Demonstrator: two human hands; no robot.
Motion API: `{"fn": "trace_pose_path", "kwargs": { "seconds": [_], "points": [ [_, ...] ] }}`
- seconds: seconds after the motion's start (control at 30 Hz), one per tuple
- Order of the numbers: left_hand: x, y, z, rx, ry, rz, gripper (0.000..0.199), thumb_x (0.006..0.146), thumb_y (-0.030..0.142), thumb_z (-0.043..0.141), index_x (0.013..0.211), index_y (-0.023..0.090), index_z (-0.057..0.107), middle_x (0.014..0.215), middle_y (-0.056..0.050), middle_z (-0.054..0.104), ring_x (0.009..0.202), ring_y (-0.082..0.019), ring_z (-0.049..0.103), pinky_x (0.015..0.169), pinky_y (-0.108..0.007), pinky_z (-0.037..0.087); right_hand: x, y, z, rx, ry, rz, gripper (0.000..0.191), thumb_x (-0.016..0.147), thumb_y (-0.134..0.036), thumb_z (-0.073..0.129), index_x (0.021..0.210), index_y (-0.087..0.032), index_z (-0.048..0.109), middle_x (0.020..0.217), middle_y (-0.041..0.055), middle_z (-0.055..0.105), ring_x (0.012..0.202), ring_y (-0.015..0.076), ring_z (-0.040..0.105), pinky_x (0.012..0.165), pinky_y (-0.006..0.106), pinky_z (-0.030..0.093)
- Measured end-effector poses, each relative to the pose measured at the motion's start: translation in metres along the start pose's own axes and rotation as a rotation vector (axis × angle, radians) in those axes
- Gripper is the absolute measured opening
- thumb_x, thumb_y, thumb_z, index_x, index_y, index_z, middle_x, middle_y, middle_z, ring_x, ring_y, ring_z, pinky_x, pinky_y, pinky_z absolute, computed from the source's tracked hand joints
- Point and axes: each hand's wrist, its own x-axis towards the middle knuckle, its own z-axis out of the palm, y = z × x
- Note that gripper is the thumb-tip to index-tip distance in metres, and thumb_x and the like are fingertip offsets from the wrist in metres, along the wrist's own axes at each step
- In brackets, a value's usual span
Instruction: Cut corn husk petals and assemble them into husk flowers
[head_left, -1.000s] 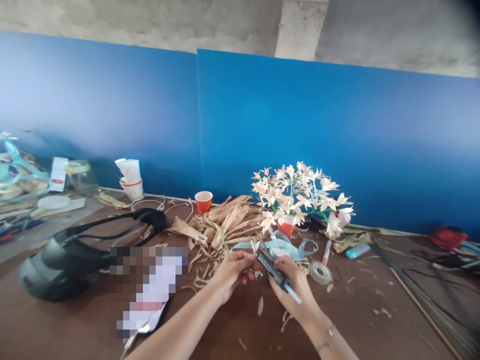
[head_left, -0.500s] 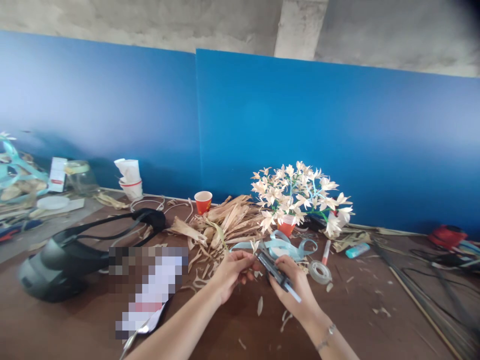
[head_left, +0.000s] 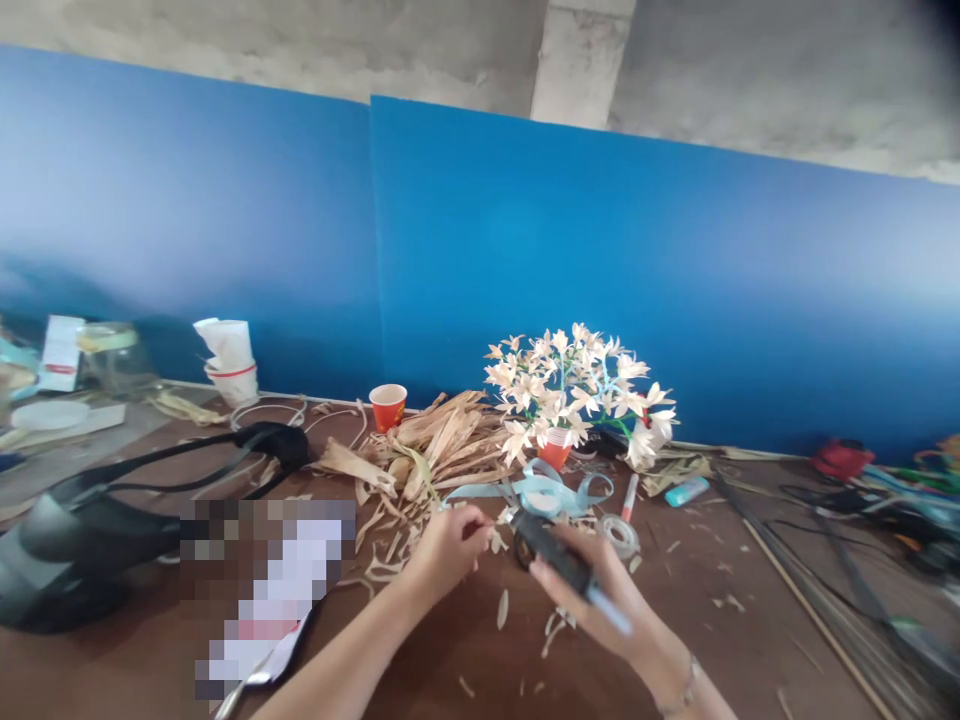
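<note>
The person's right hand (head_left: 606, 568) grips a black glue gun (head_left: 561, 553); at its nine o'clock, the left hand (head_left: 448, 545); at twelve, cream star-shaped flowers (head_left: 559, 385) in a red paper cup (head_left: 553, 457).

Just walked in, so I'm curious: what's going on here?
A person's right hand holds what looks like a glue gun, a pale stick jutting from its back. The left hand is curled near the gun's front; anything it pinches is too small to tell. Beyond them, pale flowers stand in a red paper cup, with blue ribbon in front and dried husks to the left.
</note>
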Motion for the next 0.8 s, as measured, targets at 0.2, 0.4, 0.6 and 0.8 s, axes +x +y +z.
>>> {"fn": "trace_pose_path", "kwargs": {
  "seconds": [0.2, 0.4, 0.6, 0.8],
  "points": [
    [0.001, 0.018, -0.007, -0.273, 0.109, -0.188, 0.022, 0.066, 0.037, 0.067, 0.071, 0.016, 0.067, 0.037, 0.004, 0.046, 0.032, -0.007, 0.034, 0.037, -0.020, 0.019, -0.032, 0.036, -0.030, -0.663, -0.013, 0.266, 0.027, 0.064, -0.012, 0.054, 0.090, -0.020, 0.056, 0.078, 0.0059, 0.065, 0.074, 0.0235, 0.062, 0.063, 0.029, 0.042],
    [0.004, 0.019, -0.005, -0.428, 0.152, -0.184, 0.024, 0.060, 0.032, 0.072, 0.073, 0.012, 0.068, 0.046, 0.002, 0.051, 0.042, -0.008, 0.043, 0.040, -0.019, 0.029, -0.048, 0.078, -0.042, -0.739, -0.040, 0.484, 0.034, 0.068, -0.012, 0.051, 0.102, -0.012, 0.052, 0.097, 0.0150, 0.064, 0.093, 0.0292, 0.060, 0.075, 0.036, 0.043],
    [0.003, 0.018, -0.005, -0.446, 0.172, -0.167, 0.018, 0.059, 0.028, 0.071, 0.067, 0.013, 0.065, 0.055, 0.000, 0.057, 0.046, -0.008, 0.048, 0.043, -0.019, 0.034, -0.022, 0.036, -0.045, -0.904, 0.009, 0.468, 0.020, 0.065, -0.012, 0.055, 0.082, -0.017, 0.062, 0.086, 0.0144, 0.064, 0.085, 0.0318, 0.058, 0.069, 0.039, 0.039],
    [0.003, 0.018, -0.007, -0.427, 0.197, -0.168, 0.025, 0.058, 0.036, 0.072, 0.066, 0.014, 0.062, 0.046, 0.004, 0.049, 0.040, -0.007, 0.041, 0.037, -0.018, 0.024, 0.039, 0.003, 0.023, -0.501, -0.105, -0.069, 0.019, 0.079, -0.015, 0.050, 0.076, -0.023, 0.067, 0.079, 0.0042, 0.064, 0.085, 0.0206, 0.056, 0.073, 0.031, 0.037]
  ]
}}
